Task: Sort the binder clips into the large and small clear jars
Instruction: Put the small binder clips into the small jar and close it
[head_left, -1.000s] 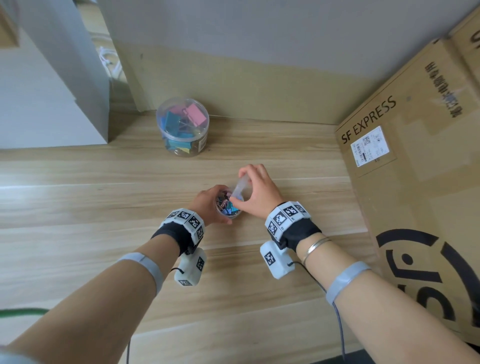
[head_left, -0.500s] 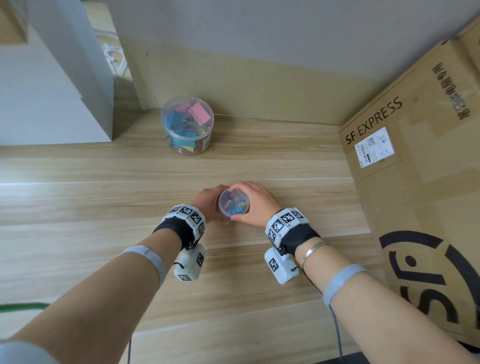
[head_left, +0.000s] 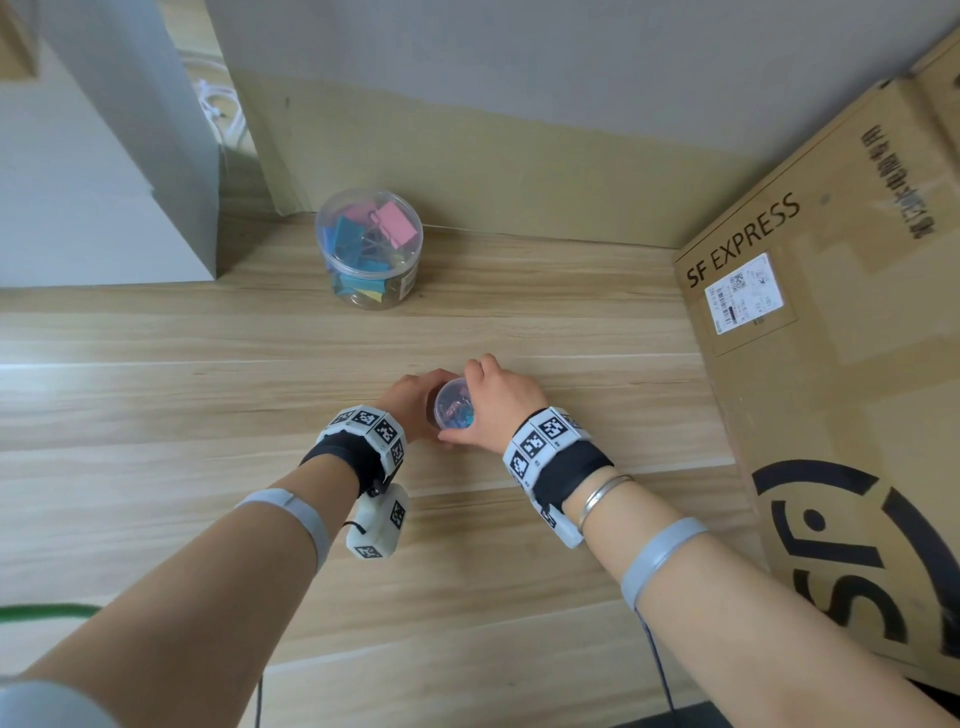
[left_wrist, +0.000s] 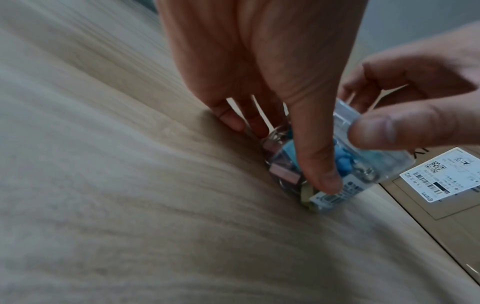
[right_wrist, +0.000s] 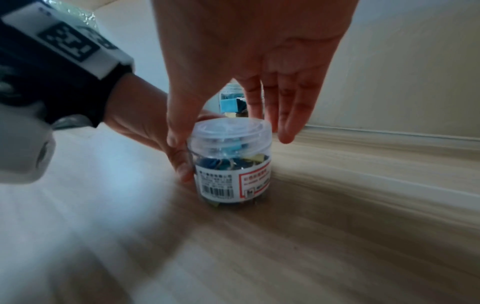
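The small clear jar (head_left: 453, 411) stands on the wooden table (head_left: 208, 415) with several small coloured binder clips inside and a barcode label (right_wrist: 217, 186) on its side. My left hand (head_left: 413, 400) grips the jar's body, its thumb (left_wrist: 315, 164) pressed on the front. My right hand (head_left: 498, 405) holds the clear lid (right_wrist: 230, 128), which sits on the jar's mouth, with the thumb on one side and the fingers (right_wrist: 285, 123) round the far side. The large clear jar (head_left: 370, 249), lidded, stands farther back with several big pink, blue and yellow clips inside.
A big SF Express cardboard box (head_left: 831, 364) blocks the table's right side. A white cabinet (head_left: 93, 182) stands at the back left, with a wall close behind the large jar. Bare wood lies between the two jars.
A second ago my right hand held the lid tilted above the open small jar. The lid has come down onto the jar's mouth, and my left hand keeps its grip.
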